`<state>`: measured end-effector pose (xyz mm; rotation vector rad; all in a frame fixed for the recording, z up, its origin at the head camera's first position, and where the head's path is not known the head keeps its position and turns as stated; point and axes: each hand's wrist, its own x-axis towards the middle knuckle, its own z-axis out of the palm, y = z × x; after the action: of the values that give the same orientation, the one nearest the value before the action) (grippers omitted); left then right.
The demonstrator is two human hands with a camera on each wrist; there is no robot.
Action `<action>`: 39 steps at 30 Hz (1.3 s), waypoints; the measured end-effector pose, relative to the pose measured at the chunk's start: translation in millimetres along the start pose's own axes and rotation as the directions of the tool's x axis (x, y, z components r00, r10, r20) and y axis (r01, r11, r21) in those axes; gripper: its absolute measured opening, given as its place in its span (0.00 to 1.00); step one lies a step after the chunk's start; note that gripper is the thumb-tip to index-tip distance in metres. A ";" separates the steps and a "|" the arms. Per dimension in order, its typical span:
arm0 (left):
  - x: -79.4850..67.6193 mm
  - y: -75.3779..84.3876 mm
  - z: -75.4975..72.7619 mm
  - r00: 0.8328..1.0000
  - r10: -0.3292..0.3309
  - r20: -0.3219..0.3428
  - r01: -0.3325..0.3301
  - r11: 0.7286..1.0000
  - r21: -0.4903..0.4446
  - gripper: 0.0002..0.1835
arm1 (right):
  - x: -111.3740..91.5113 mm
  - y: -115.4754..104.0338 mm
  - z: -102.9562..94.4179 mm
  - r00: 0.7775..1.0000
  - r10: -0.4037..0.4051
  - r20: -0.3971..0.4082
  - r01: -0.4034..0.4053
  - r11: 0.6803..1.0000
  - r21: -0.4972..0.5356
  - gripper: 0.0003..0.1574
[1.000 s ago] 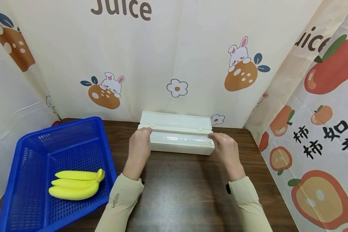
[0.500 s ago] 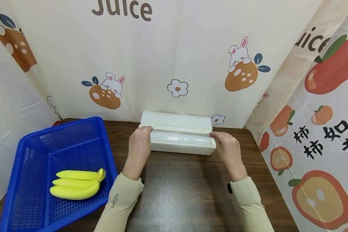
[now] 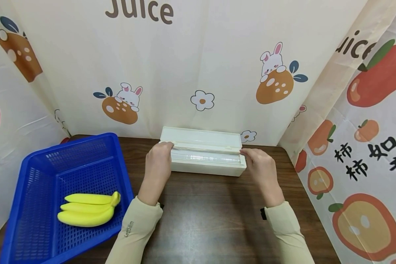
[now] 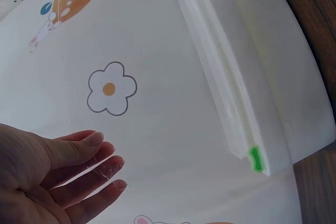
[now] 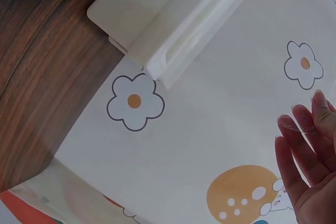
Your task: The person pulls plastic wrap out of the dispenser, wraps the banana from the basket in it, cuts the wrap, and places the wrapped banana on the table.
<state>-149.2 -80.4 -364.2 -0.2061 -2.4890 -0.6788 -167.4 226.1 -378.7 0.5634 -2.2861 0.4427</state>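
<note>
An open white cling film dispenser (image 3: 208,169) stands at the back of the table, its lid (image 3: 201,136) raised. A shiny roll of clear film (image 3: 204,157) lies inside. At the box's left end my left hand (image 3: 159,160) pinches the film's edge. My right hand (image 3: 260,165) pinches it at the right end, so a stretch of film runs between both hands. The left wrist view shows the left hand (image 4: 71,177) with thumb against a finger and clear film at the fingertips. Film also glints at the right hand's (image 5: 312,156) fingers in the right wrist view.
A blue plastic basket (image 3: 125,183) stands at the left, with a yellow bunch of bananas (image 3: 89,211) in it. The dark wooden table (image 3: 201,212) meets a printed cloth (image 3: 168,73) behind the dispenser. Another cloth wall (image 3: 359,146) borders the right side.
Both hands stay at the dispenser's ends, the right hand moving slightly outward and up. The pinched film edge now shows more clearly above the roll.
</note>
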 end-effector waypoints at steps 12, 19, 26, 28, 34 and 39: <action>1.8 2.0 -6.3 0.999 0.030 -0.032 -0.030 0.999 -0.013 0.12 | 4.4 -1.7 -6.3 1.000 0.009 -0.004 -0.009 1.000 0.003 0.06; 2.2 4.3 -11.9 0.999 0.041 -0.032 -0.041 0.999 -0.009 0.12 | 7.7 -3.7 -11.0 1.000 -0.002 -0.020 0.002 1.000 0.003 0.06; 3.3 7.0 -15.8 0.999 0.038 -0.035 -0.039 0.999 -0.016 0.12 | 9.4 -4.9 -14.5 0.999 -0.006 -0.032 0.006 1.000 0.008 0.08; 4.0 7.3 -16.1 0.999 0.037 -0.037 -0.038 0.999 -0.017 0.12 | 10.1 -5.2 -15.5 0.999 -0.009 -0.034 0.010 1.000 0.009 0.08; 4.8 9.0 -18.0 0.999 0.038 -0.036 -0.039 0.999 -0.011 0.13 | 11.2 -5.4 -18.3 0.999 -0.024 -0.038 0.024 1.000 0.000 0.10; 5.0 10.8 -21.7 0.998 0.049 -0.037 -0.049 0.999 -0.010 0.12 | 12.0 -5.8 -21.2 0.998 -0.031 -0.046 0.030 0.999 -0.010 0.11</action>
<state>-140.3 -82.1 -341.2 -0.2550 -2.4376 -0.6697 -160.0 227.9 -354.8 0.5770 -2.2313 0.4262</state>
